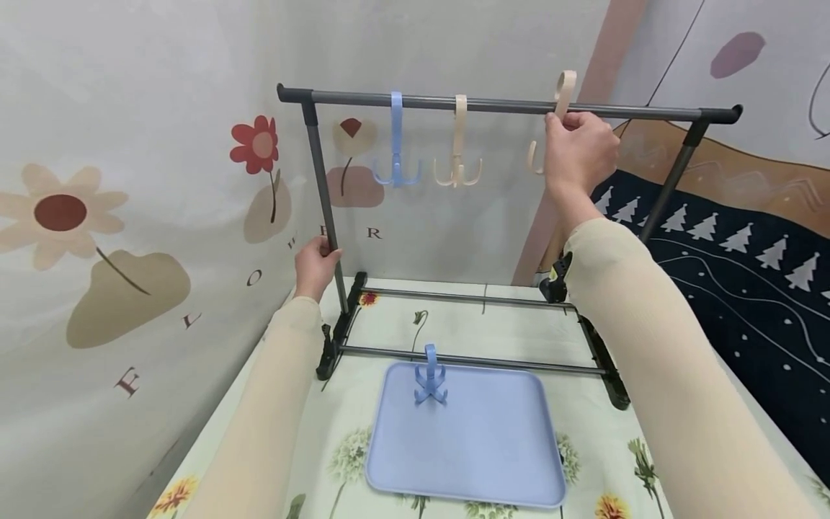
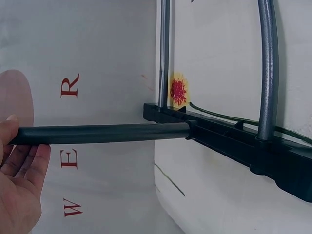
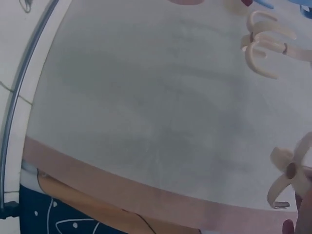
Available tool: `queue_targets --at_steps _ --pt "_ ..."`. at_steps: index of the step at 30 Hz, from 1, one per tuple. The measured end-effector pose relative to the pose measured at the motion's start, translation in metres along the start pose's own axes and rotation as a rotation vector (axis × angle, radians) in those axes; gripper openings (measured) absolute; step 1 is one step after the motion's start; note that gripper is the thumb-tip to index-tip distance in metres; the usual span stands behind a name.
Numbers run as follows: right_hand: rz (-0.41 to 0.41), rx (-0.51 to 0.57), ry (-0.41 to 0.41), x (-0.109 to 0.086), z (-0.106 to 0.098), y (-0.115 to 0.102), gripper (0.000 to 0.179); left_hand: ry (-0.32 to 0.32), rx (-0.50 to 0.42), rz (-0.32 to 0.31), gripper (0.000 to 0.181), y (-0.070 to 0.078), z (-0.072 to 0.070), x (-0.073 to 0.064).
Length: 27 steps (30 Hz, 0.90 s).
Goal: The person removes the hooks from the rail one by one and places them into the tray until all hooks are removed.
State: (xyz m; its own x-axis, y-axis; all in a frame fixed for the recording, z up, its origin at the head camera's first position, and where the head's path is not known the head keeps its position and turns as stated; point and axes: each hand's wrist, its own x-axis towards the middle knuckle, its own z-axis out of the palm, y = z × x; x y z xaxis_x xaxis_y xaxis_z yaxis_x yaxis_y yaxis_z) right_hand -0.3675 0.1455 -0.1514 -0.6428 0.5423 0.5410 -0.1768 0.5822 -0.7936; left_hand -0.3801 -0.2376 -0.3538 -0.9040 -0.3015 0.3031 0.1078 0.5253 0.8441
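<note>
My right hand (image 1: 581,153) pinches a beige multi-prong hook (image 1: 566,85) at the right part of the rack's top rail (image 1: 506,105). The hook's curved end stands tilted above the rail; whether it bears on the rail I cannot tell. Its prongs (image 3: 291,170) show in the right wrist view, partly behind the fingers. My left hand (image 1: 315,268) holds the rack's left post (image 2: 102,134) between thumb and fingers. Farther left on the rail hang a blue hook (image 1: 397,140) and another beige hook (image 1: 459,140), side by side and apart.
A blue tray (image 1: 480,440) lies in front of the rack on a flower-print cloth, with one blue hook (image 1: 431,378) at its back left. The rack's black feet (image 1: 337,339) and lower bars (image 1: 480,361) stand behind the tray. Printed curtains close off the back and sides.
</note>
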Motion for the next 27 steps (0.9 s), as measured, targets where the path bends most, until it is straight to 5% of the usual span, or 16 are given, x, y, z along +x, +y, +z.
queue_targets --at_steps 4,11,27 --pt "-0.01 0.058 0.014 -0.001 -0.005 -0.002 0.04 -0.003 -0.004 0.001 0.023 -0.002 0.001 0.002" --pt "-0.035 0.226 -0.078 -0.02 -0.011 0.012 0.044 -0.006 0.004 0.003 0.023 -0.003 0.002 0.003" --pt "0.083 0.321 -0.323 -0.066 -0.002 0.084 0.042 -0.025 0.007 -0.007 0.024 -0.005 0.001 0.003"
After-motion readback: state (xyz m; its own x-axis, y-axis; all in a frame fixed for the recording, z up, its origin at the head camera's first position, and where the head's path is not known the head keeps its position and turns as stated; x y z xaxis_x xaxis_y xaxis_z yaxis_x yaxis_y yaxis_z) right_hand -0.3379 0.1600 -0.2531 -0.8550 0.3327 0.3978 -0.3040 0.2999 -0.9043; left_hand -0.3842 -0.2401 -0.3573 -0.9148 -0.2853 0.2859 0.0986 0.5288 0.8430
